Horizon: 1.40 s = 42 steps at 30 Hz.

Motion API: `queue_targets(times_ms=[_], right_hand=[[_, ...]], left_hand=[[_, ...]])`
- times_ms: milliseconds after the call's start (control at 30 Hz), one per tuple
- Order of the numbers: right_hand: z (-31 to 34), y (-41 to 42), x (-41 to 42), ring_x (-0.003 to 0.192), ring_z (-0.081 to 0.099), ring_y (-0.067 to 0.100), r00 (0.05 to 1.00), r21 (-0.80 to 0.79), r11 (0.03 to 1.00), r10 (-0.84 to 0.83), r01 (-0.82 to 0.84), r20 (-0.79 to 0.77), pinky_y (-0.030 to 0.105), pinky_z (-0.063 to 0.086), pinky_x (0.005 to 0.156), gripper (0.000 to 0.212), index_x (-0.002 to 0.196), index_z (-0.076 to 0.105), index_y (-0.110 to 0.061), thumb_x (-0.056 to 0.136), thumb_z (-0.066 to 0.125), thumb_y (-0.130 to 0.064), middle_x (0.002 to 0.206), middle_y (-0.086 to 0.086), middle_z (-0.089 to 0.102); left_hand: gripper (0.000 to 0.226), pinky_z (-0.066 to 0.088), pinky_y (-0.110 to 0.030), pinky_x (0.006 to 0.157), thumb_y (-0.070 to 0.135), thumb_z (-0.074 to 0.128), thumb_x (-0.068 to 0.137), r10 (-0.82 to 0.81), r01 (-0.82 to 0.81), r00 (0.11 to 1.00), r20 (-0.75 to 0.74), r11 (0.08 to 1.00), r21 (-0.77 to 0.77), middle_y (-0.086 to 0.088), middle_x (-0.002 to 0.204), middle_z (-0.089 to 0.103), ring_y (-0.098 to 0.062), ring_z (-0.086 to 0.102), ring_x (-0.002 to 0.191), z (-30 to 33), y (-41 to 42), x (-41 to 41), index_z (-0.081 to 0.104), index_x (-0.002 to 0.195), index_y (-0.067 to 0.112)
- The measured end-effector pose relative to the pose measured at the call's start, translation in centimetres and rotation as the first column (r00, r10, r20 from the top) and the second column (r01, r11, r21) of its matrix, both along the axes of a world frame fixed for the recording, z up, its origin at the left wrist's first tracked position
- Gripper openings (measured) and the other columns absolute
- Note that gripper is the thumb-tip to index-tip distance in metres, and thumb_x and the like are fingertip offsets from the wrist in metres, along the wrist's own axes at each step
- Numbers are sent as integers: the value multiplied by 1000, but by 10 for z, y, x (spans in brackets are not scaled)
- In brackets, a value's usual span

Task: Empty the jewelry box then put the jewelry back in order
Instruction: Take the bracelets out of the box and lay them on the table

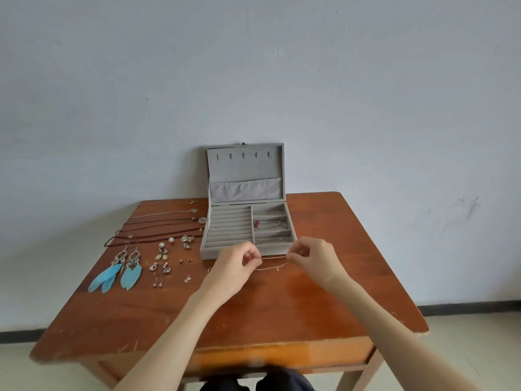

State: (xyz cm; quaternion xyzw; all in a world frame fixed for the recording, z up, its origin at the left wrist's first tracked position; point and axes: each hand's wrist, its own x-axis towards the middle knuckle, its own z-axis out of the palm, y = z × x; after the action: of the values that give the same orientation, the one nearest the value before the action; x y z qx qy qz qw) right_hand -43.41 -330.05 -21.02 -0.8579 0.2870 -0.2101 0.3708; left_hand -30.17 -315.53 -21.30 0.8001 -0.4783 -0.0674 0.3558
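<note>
**Chain stretched between two pinches**

Both hands pinch one thin chain: the left hand [239,259] nips one end and the right hand [310,256] the other, fingers curled, with a second strand sagging just below. On the table [310,306], the chain [275,257] hangs in front of the open box [248,221], whose right compartments hold a necklace [270,223]. Earrings [124,266] and cords lie well to the left. Judged best: hold the chain taut, lower it flat into one compartment, and avoid tangling.
</note>
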Motion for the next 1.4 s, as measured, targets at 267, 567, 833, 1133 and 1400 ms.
queue_targets(times_ms=[267,567,833,1133,1400], right_hand=[[-20,6,-3,84,56,17,989,-187,982,-42,15,-139,24,40,73,4,82,65,-16,85,62,-16,83,-2,62],[-33,8,-3,86,47,17,996,-344,939,-53,26,-67,27,40,78,9,88,63,-12,88,57,-18,83,-5,52],[-31,2,-9,86,50,15,999,-382,924,-34,25,-17,23,40,74,15,93,63,-13,90,56,-26,91,0,57],[-1,-27,18,86,53,17,998,-386,921,-36,52,48,27,43,75,17,96,64,-13,92,51,-24,92,0,60],[-3,-62,69,105,44,20,989,-510,859,-28,-51,-146,33,36,88,26,112,64,-23,95,46,-28,109,1,56]], left_hand=[[5,34,-15,74,18,61,87,26,-18,974,224,999,-41,12,79,53,-6,45,82,-24,-10,-14,62,83,16],[20,41,-23,87,22,53,93,47,-27,922,384,998,-58,-1,93,57,-15,51,95,-34,-12,-14,68,100,12],[23,44,-27,86,27,52,93,-29,37,874,485,999,-8,0,95,61,-15,54,95,-22,-6,-9,68,103,13],[22,41,-25,81,30,51,92,21,-20,930,366,1000,-5,3,96,56,-13,49,97,9,-36,24,62,107,18],[28,37,-26,89,24,53,92,-16,-49,899,437,989,138,2,110,54,-15,41,108,4,-80,63,60,119,21]])
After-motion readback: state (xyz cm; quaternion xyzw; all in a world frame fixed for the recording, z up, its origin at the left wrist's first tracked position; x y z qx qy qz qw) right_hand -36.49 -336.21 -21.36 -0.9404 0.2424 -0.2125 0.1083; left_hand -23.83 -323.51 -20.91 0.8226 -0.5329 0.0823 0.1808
